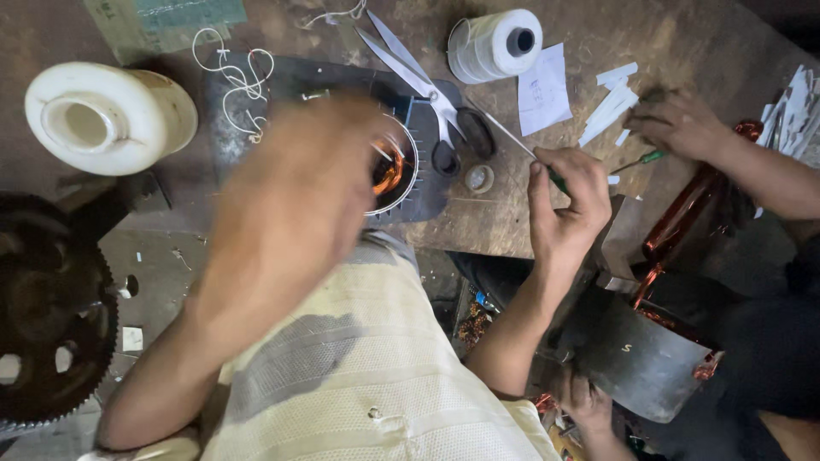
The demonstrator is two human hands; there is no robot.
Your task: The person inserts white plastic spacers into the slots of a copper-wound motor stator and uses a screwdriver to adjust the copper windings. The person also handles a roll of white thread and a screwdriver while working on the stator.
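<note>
Stator [395,171] lies under the blurred left hand [299,183], its grip unclear; right hand [565,205] pinches a tool [512,141].

Paper slip [543,89]: a white, roughly rectangular slip lying flat on the brown bench top, just right of the white thread spool, with faint marks on it.
Flat packet [162,21]: a greenish, rectangular sheet or packet at the top left edge of the bench, partly cut off by the frame; whether it is a package cannot be told.
Signs and screens: none in view.
</note>
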